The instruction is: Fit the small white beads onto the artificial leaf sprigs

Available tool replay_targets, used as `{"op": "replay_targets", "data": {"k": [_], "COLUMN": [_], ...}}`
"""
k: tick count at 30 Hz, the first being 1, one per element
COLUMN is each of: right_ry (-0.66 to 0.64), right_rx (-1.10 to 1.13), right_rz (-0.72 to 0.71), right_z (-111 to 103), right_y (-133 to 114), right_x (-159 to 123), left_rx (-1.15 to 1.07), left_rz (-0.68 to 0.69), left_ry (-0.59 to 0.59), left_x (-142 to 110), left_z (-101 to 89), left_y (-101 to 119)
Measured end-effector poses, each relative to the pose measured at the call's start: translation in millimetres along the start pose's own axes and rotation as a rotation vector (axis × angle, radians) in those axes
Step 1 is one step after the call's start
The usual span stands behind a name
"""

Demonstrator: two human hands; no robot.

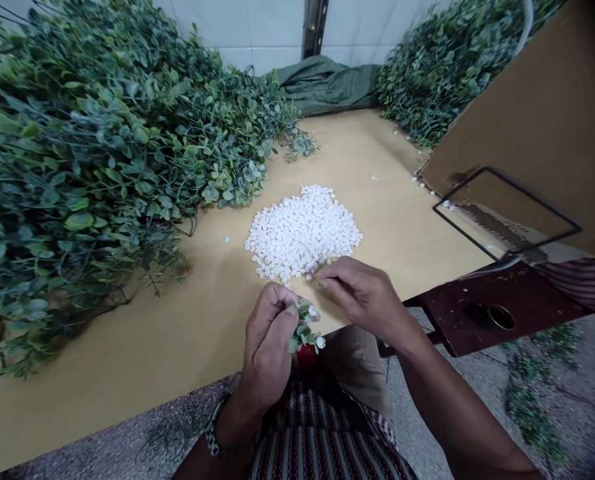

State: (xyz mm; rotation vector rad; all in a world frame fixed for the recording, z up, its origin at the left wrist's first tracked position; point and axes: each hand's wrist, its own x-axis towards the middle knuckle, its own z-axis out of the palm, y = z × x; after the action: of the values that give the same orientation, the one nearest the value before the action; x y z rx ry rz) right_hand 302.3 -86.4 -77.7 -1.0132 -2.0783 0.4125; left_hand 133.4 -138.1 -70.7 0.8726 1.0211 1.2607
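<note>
Light is soft, the outer edges seemingly blurred.

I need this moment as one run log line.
left hand: holds leafy sprig | right hand: at near edge of white pile, grip unclear | greenery: heaped at left

White pieces, green sprig, striped, perhaps maroon clothing

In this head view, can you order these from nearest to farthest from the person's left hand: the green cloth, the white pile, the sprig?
From the left hand:
1. Sprig: held in its fingers.
2. White pile: on the table, just beyond the hand.
3. Green cloth: at the table's far end, by the wall.
</note>
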Motion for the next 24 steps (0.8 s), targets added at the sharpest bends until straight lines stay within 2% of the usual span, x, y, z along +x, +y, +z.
{"op": "replay_targets", "data": {"k": [4, 7, 12, 19, 22, 24], "right_ry": [-0.112, -0.107, -0.134, -0.157, -0.084, -0.018], "right_rx": [-0.317, -0.379, -0.291, -0.218, -0.066, 0.144], "right_rz": [-0.056, -0.040, 0.070, 0.170, 0.216, 0.277], "right_z": [16.8, 19.8, 15.7, 13.6, 11.3, 9.3], "right_y": [-1.7, -3.7, -7.3, -9.4, -9.0, -9.8], "right_x": [10.0, 8.7, 4.9, 7.5, 3.9, -0.1], "left_rx": [0.005, 0.020, -0.020, 0.008, 0.023, 0.037], "left_rz": [0.051, 0.115, 0.112, 0.133, 0.155, 0.176], "left_ry": [0.013, -0.003, -0.056, -0.037, -0.043, -0.057], "left_x": [3.6, 6.2, 3.8, 1.6, 3.0, 4.1], "left_z": [-5.0, -6.8, -8.9, -9.7, -9.2, -9.0], "left_y": [-4.2, -7.4, -9.2, -9.7, -9.9, -10.1]}}
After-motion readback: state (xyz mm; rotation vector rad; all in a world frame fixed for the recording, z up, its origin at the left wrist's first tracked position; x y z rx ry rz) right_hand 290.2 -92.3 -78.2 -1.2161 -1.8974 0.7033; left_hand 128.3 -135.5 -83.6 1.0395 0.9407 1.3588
